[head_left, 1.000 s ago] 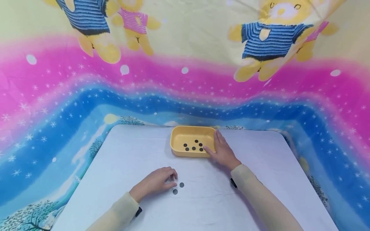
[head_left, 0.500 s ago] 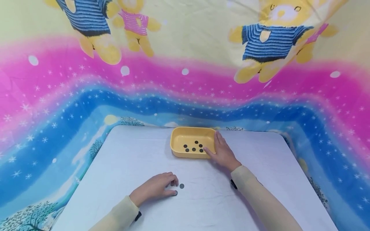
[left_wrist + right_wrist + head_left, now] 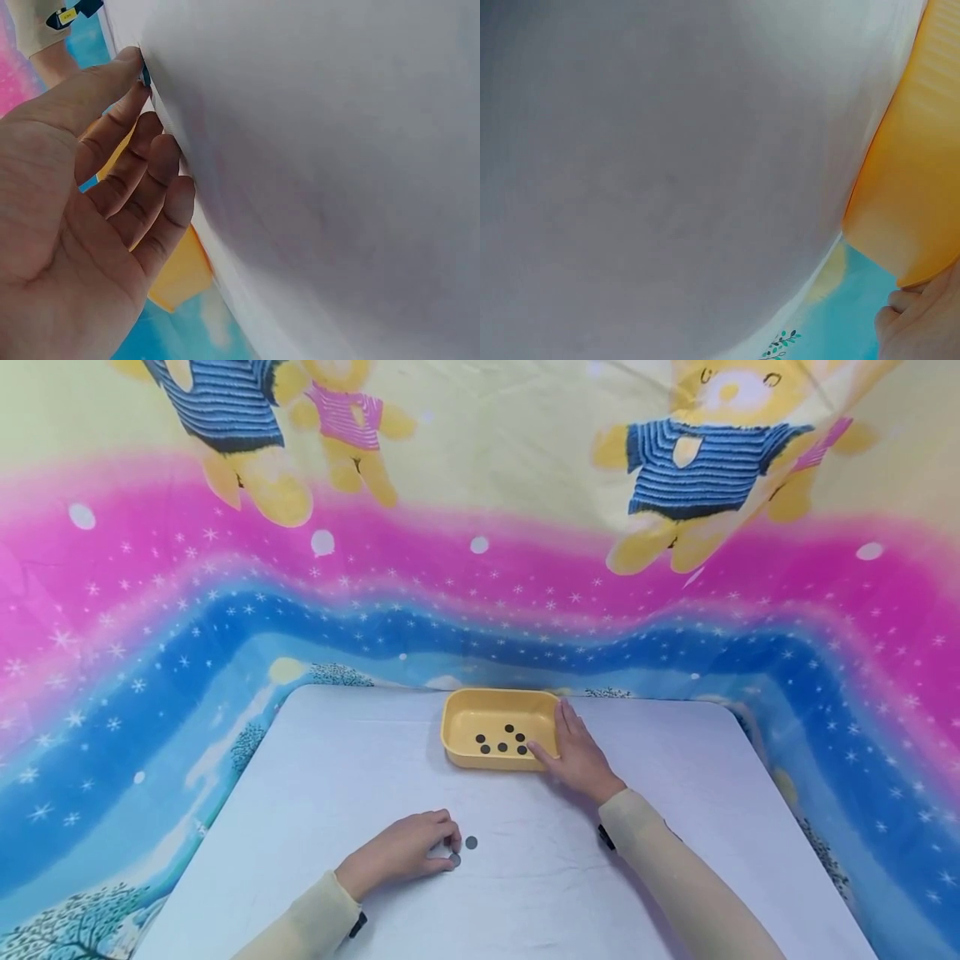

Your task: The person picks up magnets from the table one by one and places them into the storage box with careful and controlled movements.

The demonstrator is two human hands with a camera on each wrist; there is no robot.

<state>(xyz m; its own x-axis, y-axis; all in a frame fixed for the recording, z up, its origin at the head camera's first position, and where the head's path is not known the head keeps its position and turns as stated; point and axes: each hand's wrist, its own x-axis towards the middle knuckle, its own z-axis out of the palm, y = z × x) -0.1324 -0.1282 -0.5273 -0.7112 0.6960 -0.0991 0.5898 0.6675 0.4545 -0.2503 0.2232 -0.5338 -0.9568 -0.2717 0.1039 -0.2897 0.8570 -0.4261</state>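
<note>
My left hand point(image 3: 408, 847) is low over the white table, pinching a small dark grey disc point(image 3: 455, 860) between thumb and forefinger. In the left wrist view the disc point(image 3: 145, 73) shows edge-on between those two fingertips, and the other fingers are bent. Just right of the left hand a second dark disc point(image 3: 471, 842) lies flat. At the far edge stands a shallow yellow box point(image 3: 459, 758) with several similar discs point(image 3: 502, 747) on its floor. My right hand point(image 3: 581, 760) holds its right end, thumb over the near rim, fingers along the right side.
A white cloth covers the table point(image 3: 360, 752). Behind and at both sides hangs a printed curtain point(image 3: 480, 610) with bears and snowflakes, close to the box's back. In the right wrist view the box's side wall point(image 3: 907, 180) stands at the right.
The left hand has moved slightly down and its thumb and forefinger have closed on the nearer disc. The right hand and the box have stayed in place.
</note>
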